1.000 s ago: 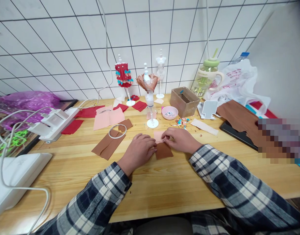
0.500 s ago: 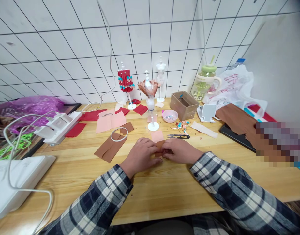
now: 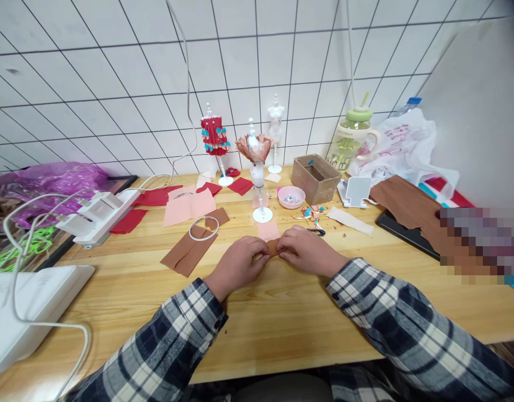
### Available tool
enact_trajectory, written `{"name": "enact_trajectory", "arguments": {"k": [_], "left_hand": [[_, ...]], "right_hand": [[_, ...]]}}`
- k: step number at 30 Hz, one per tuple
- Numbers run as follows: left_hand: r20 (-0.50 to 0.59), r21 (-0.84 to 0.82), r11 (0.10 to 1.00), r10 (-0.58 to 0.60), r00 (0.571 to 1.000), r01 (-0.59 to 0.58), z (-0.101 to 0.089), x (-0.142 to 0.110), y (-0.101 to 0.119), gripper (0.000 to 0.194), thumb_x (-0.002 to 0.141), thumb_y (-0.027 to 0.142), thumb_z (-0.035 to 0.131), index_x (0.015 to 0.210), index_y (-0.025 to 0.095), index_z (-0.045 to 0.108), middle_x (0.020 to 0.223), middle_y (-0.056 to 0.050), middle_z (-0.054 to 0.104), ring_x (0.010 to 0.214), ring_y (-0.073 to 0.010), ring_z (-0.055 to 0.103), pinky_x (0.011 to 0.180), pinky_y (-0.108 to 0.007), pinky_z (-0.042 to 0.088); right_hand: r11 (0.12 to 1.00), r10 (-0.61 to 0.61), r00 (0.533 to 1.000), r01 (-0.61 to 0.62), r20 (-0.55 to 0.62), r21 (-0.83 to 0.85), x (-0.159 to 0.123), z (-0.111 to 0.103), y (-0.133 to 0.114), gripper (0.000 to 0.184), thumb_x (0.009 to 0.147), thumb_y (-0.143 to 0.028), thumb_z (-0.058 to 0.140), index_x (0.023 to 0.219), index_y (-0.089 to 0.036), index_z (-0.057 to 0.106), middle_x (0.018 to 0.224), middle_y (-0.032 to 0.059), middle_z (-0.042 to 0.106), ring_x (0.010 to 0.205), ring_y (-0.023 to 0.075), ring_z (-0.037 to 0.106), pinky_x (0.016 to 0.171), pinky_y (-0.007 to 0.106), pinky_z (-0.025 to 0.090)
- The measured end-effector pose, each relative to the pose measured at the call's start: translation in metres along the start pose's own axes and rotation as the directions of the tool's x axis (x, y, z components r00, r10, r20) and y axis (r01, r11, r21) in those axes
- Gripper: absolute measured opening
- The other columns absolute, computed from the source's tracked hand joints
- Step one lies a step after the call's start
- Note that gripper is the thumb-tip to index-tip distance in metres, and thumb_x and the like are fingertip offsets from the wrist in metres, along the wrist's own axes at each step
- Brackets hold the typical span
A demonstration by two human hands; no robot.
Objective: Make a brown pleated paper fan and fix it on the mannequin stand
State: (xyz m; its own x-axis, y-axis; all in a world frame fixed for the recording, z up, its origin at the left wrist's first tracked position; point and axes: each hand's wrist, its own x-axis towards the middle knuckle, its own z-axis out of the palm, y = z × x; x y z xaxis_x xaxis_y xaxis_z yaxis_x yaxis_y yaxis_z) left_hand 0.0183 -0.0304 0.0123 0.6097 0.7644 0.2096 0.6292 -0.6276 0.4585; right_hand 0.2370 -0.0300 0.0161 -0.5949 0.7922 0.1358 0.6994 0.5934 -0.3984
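Note:
A small piece of brown fabric (image 3: 273,247) is pinched between both hands, low over the wooden table. My left hand (image 3: 240,259) grips its left end with closed fingers. At the other end, my right hand (image 3: 309,251) has thumb and fingers pressed together on it. A pink fabric square (image 3: 268,230) lies just beyond the brown piece. Black thread snips (image 3: 317,231) are mostly hidden behind my right hand. Straight ahead stands a small white mannequin (image 3: 258,176) with brown petal-like fabric around its top.
Left of my hands lie brown fabric pieces (image 3: 185,251) under a white ring (image 3: 204,228). Farther back are a red-dressed mannequin (image 3: 215,137), a pink bowl (image 3: 291,197) of small beads, a cardboard box (image 3: 316,178) and a green-lidded cup (image 3: 352,139). A power strip (image 3: 100,218) sits left.
Both hands have shifted slightly on the brown fabric, their fingers now pinching its ends. My right hand has moved up a little and covers more of the thread snips.

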Motion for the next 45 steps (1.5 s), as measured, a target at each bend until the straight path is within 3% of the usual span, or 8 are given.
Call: {"name": "enact_trajectory", "arguments": {"k": [7, 12, 16, 20, 25, 29, 35, 45], "left_hand": [[0.018, -0.032, 0.989, -0.141, 0.99, 0.142, 0.001, -0.001, -0.001, 0.016, 0.09, 0.029, 0.054, 0.091, 0.023, 0.069, 0.087, -0.002, 0.074, 0.077, -0.0174, 0.066, 0.067, -0.029, 0.047], [-0.041, -0.007, 0.985, -0.171, 0.984, 0.171, 0.003, 0.001, -0.002, 0.017, 0.09, 0.029, 0.054, 0.096, 0.023, 0.069, 0.089, -0.002, 0.075, 0.08, -0.0186, 0.067, 0.071, -0.03, 0.048], [-0.147, 0.097, 0.992, -0.064, 0.987, 0.079, 0.0, 0.003, 0.0, 0.022, 0.091, 0.037, 0.056, 0.099, 0.021, 0.07, 0.095, -0.007, 0.072, 0.09, -0.0217, 0.063, 0.081, -0.036, 0.047], [0.006, 0.252, 0.962, 0.104, 0.995, -0.102, -0.005, 0.004, 0.006, 0.022, 0.088, 0.041, 0.062, 0.096, 0.024, 0.073, 0.092, -0.006, 0.071, 0.09, -0.0227, 0.059, 0.083, -0.039, 0.042], [0.091, 0.337, 0.932, 0.11, 0.99, -0.135, -0.003, 0.005, 0.01, 0.02, 0.093, 0.035, 0.054, 0.096, 0.025, 0.072, 0.088, -0.004, 0.071, 0.089, -0.0218, 0.059, 0.084, -0.04, 0.038], [0.093, 0.367, 0.921, 0.104, 0.99, -0.132, -0.002, 0.005, 0.012, 0.022, 0.094, 0.029, 0.05, 0.092, 0.024, 0.071, 0.084, -0.004, 0.07, 0.085, -0.0208, 0.06, 0.083, -0.039, 0.038], [0.03, 0.284, 0.957, 0.049, 0.998, -0.056, -0.002, 0.003, 0.007, 0.02, 0.092, 0.026, 0.052, 0.092, 0.022, 0.071, 0.087, -0.004, 0.072, 0.087, -0.0213, 0.062, 0.081, -0.038, 0.039], [-0.007, 0.085, 0.989, -0.118, 0.993, 0.118, 0.002, 0.002, 0.004, 0.029, 0.079, 0.032, 0.068, 0.107, 0.027, 0.065, 0.093, -0.001, 0.073, 0.088, -0.0227, 0.065, 0.085, -0.038, 0.04]], "right_hand": [[0.988, 0.108, 0.994, -0.109, 0.017, 0.107, 0.002, 0.006, 0.002, 0.013, 0.087, -0.026, 0.061, 0.083, -0.019, 0.071, 0.083, 0.0043, 0.066, 0.081, 0.0168, 0.057, 0.071, 0.028, 0.038], [0.938, 0.26, 0.965, -0.258, 0.023, 0.23, 0.004, 0.014, 0.005, 0.016, 0.086, -0.021, 0.06, 0.1, -0.021, 0.066, 0.085, 0.0012, 0.068, 0.075, 0.0144, 0.059, 0.064, 0.025, 0.036], [0.929, 0.298, 0.954, -0.291, 0.002, 0.226, 0.004, 0.017, 0.005, 0.02, 0.083, -0.019, 0.061, 0.103, -0.022, 0.062, 0.086, 0.0004, 0.069, 0.075, 0.0141, 0.06, 0.063, 0.024, 0.035], [0.931, 0.315, 0.949, -0.309, 0.0, 0.195, 0.004, 0.017, 0.004, 0.022, 0.084, -0.022, 0.061, 0.105, -0.024, 0.061, 0.084, -0.0002, 0.069, 0.074, 0.0149, 0.06, 0.062, 0.024, 0.033], [0.935, 0.317, 0.948, -0.31, -0.013, 0.172, 0.007, 0.018, 0.002, 0.024, 0.084, -0.024, 0.062, 0.108, -0.025, 0.06, 0.084, -0.0006, 0.068, 0.075, 0.0155, 0.059, 0.062, 0.025, 0.033], [0.957, 0.277, 0.95, -0.26, -0.144, 0.126, 0.007, 0.011, -0.001, 0.023, 0.083, -0.022, 0.064, 0.106, -0.021, 0.061, 0.096, 0.0036, 0.065, 0.084, 0.0169, 0.058, 0.071, 0.027, 0.039], [0.998, -0.025, 0.997, 0.03, -0.07, 0.064, 0.001, 0.005, 0.005, 0.032, 0.08, -0.034, 0.072, 0.108, -0.02, 0.066, 0.105, 0.0072, 0.067, 0.101, 0.0229, 0.057, 0.086, 0.034, 0.042], [0.987, 0.065, 0.996, -0.055, -0.061, 0.152, 0.006, 0.018, 0.013, 0.02, 0.086, -0.018, 0.062, 0.104, -0.023, 0.07, 0.094, 0.0029, 0.072, 0.087, 0.0171, 0.062, 0.074, 0.028, 0.041]]}}
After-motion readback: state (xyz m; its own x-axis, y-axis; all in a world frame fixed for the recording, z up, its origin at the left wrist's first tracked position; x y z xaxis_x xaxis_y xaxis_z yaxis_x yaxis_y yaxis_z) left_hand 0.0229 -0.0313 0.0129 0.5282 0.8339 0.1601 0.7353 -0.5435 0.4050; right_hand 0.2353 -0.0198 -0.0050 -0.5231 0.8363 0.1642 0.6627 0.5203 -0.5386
